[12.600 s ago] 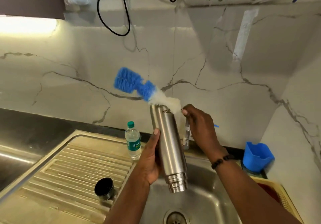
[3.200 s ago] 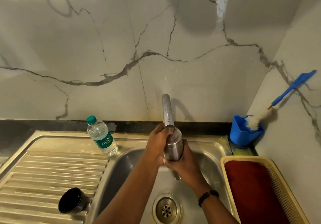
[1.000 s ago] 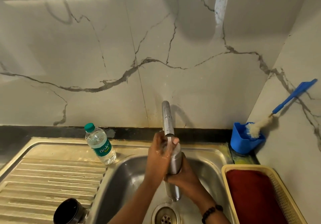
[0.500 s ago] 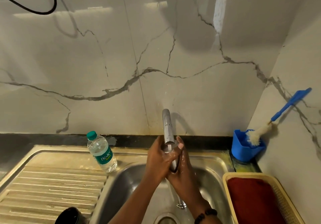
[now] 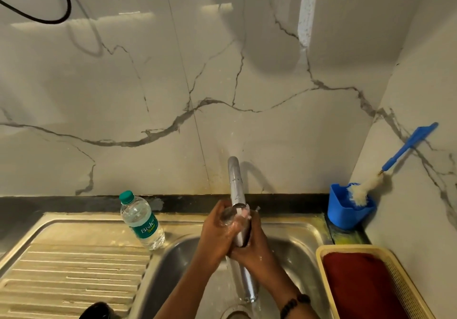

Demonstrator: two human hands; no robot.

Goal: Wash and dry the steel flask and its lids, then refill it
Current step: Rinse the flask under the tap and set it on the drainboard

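The steel flask is held tilted over the sink basin, its top right under the tap's spout, with water running over it. My left hand wraps around the flask's upper end. Lower down, my right hand grips its middle from the right. The flask's bottom points down toward the drain. A black lid lies on the draining board, cut off by the frame's bottom edge.
A small plastic water bottle stands at the back of the draining board. A blue holder in the right corner has a bottle brush leaning in it. A yellow basket with a red cloth sits right of the basin.
Both hands stay on the flask under the running tap. My left hand has slid up over the flask's top. The view has tilted up, so the black lid sits at the bottom edge.
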